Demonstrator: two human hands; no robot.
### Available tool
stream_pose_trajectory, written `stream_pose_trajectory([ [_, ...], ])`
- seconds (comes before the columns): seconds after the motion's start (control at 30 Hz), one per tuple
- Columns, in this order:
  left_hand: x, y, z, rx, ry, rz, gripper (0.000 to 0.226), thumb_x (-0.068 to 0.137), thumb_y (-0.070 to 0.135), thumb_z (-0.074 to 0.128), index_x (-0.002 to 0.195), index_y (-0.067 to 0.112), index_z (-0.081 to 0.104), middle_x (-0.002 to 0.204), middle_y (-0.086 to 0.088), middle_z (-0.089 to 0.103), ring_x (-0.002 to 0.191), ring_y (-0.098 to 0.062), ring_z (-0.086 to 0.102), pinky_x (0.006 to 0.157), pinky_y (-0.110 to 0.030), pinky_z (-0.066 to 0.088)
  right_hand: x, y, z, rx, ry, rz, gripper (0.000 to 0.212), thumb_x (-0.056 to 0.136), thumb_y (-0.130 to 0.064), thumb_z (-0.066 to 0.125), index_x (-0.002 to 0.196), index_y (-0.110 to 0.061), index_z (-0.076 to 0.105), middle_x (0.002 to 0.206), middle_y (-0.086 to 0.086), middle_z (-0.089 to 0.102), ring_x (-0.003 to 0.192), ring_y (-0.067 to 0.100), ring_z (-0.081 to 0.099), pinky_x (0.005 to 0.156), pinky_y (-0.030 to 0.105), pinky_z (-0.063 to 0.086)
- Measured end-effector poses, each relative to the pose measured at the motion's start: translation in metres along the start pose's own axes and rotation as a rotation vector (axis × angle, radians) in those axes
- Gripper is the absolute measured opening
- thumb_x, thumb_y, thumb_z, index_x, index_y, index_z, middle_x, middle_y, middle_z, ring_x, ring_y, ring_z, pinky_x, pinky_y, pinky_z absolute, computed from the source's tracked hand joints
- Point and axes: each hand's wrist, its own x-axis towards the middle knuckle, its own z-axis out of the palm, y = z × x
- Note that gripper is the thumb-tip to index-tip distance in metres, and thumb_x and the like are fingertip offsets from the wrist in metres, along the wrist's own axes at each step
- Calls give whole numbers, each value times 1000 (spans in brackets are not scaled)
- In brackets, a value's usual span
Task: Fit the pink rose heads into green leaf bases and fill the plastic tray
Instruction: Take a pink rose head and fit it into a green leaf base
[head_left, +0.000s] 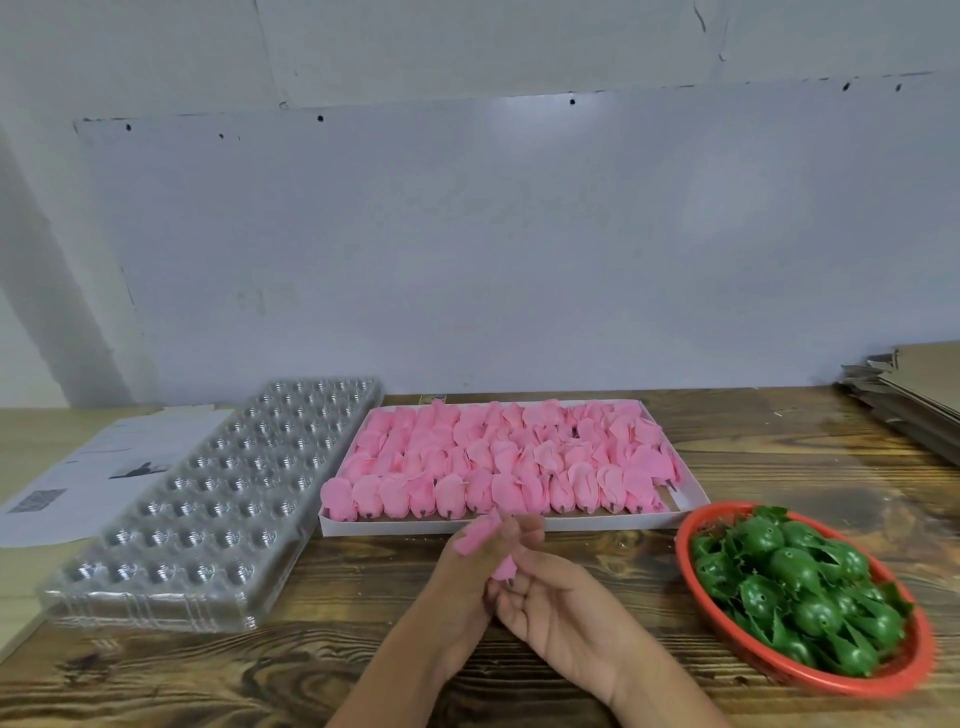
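Head view. Your wooden table (597, 561) runs to a pale wall (467, 234) at the back; bare wood lies in front of the white box (519, 524) and between your forearms and the near edge. The stack of clear plastic trays (208, 519) sits at the left, its cups unfilled, beside sheets of paper (78, 478). The white box of pink rose heads (493, 457) sits at centre, near the wall. The red basket (727, 644) of green leaf bases (795, 587) stands at the right, close to the box corner; flat cardboard (914, 395) is stacked at the far right. Both your forearms reach in from the bottom edge and meet just before the box. Your left hand (467, 577) curls its fingers around 1 pink rose head (485, 535). Your right hand (561, 613) lies palm up, fingers loosely bent and touching the lower end of that rose head; whether they pinch it cannot be told
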Motion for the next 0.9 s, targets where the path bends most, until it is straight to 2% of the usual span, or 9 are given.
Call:
stream_pose_trajectory([
  [0.1, 5, 3, 7, -26, 31, -18, 51, 76, 54, 77, 107, 13, 79, 120, -14, 73, 112, -23, 70, 92, -35, 56, -2, -3, 0, 5, 21, -11, 25, 87, -15, 66, 104, 0, 75, 92, 17, 71, 76, 21, 70, 64, 26, 58],
  [0.23, 13, -1, 11, -152, 100, -91, 39, 92, 50, 69, 101, 15, 81, 118, -14, 74, 102, -26, 74, 81, -37, 60, -4, -6, 2, -245, 150, -103, 22, 90, -29, 68, 98, -11, 79, 102, 17, 74, 93, 25, 72, 69, 27, 57],
  [0.37, 20, -9, 12, -247, 165, -112, 44, 85, 51, 67, 101, 13, 82, 109, -12, 77, 95, -25, 76, 76, -36, 62, -1, 6, -1, -781, 335, -349, 24, 79, -21, 78, 103, -25, 73, 79, -2, 74, 79, 10, 70, 71, 22, 54],
  [0.43, 21, -13, 12, -294, 187, -111, 44, 79, 49, 73, 102, 13, 82, 104, -12, 78, 87, -22, 77, 71, -31, 61, -1, 14, -3, -1138, 411, -494, 39, 79, -30, 76, 111, -46, 60, 84, -15, 72, 82, -1, 68, 72, 13, 51],
  [0.53, 22, -18, 13, -321, 209, -121, 40, 78, 45, 76, 102, 13, 82, 112, -12, 77, 98, -21, 76, 69, -27, 61, 2, 19, -7, -1413, 441, -577, 54, 84, -39, 68, 122, -64, 39, 93, -26, 66, 92, -9, 62, 75, 10, 50],
  [0.63, 24, -21, 13, -337, 216, -98, 50, 76, 44, 77, 111, 9, 77, 114, -11, 76, 100, -18, 75, 67, -26, 61, 5, 21, -11, -1523, 487, -657, 55, 86, -40, 66, 128, -60, 37, 86, -35, 57, 90, -12, 57, 69, 3, 43],
  [0.7, 25, -22, 13, -321, 209, -64, 44, 73, 46, 77, 102, 13, 81, 111, -10, 77, 97, -18, 76, 67, -25, 60, 6, 22, -12, -1526, 524, -648, 43, 87, -42, 65, 127, -51, 51, 90, -27, 61, 85, -6, 58, 71, 4, 42],
  [0.77, 25, -22, 13, -297, 210, -46, 42, 72, 49, 77, 95, 15, 83, 107, -10, 78, 92, -17, 77, 68, -25, 60, 6, 23, -13, -1430, 520, -612, 34, 87, -42, 66, 119, -49, 58, 93, -22, 67, 86, -4, 62, 72, 4, 43],
  [0.9, 24, -21, 10, -300, 205, -49, 38, 74, 48, 76, 91, 14, 83, 103, -9, 79, 85, -15, 77, 63, -24, 59, 4, 21, -6, -1293, 464, -578, 19, 86, -40, 70, 93, -53, 59, 85, -28, 69, 81, -4, 66, 69, 11, 49],
])
